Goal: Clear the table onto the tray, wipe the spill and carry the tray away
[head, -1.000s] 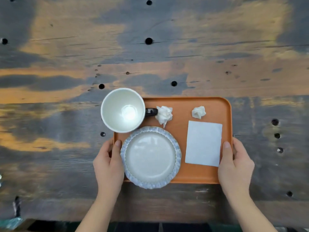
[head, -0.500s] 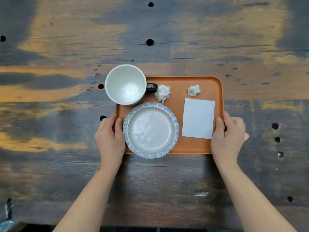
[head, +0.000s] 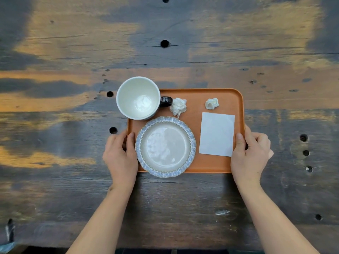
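An orange tray (head: 200,94) lies in the middle of the wooden table. On it stand a white mug (head: 138,98) with a dark handle at the far left corner and a blue-rimmed plate (head: 165,146) in front of it. Two crumpled tissues (head: 178,106) (head: 211,103) and a flat white napkin (head: 217,134) lie on the tray's right part. My left hand (head: 120,156) grips the tray's left edge, thumb on top. My right hand (head: 249,154) grips the right edge the same way.
The dark, worn wooden table (head: 165,198) has several round holes, some beside the tray at left (head: 113,130) and at right (head: 303,138). A small pale smear (head: 222,212) marks the wood near the front edge.
The tray with both hands on it has moved away from me across the table, then stayed about where it was half a second ago. Both grips are unchanged.
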Demonstrator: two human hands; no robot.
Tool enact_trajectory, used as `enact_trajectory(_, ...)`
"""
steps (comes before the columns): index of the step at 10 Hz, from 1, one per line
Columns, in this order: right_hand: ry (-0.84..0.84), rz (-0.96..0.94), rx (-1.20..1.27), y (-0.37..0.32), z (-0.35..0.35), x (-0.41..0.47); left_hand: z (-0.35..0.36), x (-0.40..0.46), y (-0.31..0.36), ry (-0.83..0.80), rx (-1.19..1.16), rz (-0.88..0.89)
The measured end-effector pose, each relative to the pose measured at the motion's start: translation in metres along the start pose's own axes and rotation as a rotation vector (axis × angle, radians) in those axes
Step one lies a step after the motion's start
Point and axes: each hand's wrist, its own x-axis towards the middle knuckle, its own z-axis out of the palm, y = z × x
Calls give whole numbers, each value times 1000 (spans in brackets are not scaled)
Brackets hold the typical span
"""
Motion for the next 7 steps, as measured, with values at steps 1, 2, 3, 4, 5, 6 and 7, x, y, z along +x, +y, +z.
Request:
enact_trajectory(1,-4,-7,4,1,1,1,-2,1,5,-21,-31,-64)
enact_trajectory(2,-12,-9,-13,1,1,1,-6,4,4,-80,-34,-72)
enact_trajectory(3,-45,41,2,-5,-2,0,-13,8,5,-146,-57,-54)
enact_trajectory(4,-96,79,4,-11,-8,-1,-23,8,8,-210,-52,-72)
enact_trajectory(5,-189,129,35,-17,-22,-2,-33,1,10,-270,-6,-123)
enact_trajectory(6,-311,261,206,-30,-43,-3,-48,-9,14,-419,38,-199)
enact_trajectory(7,-412,388,244,-27,-69,-28,-75,-34,5,-628,70,-319)
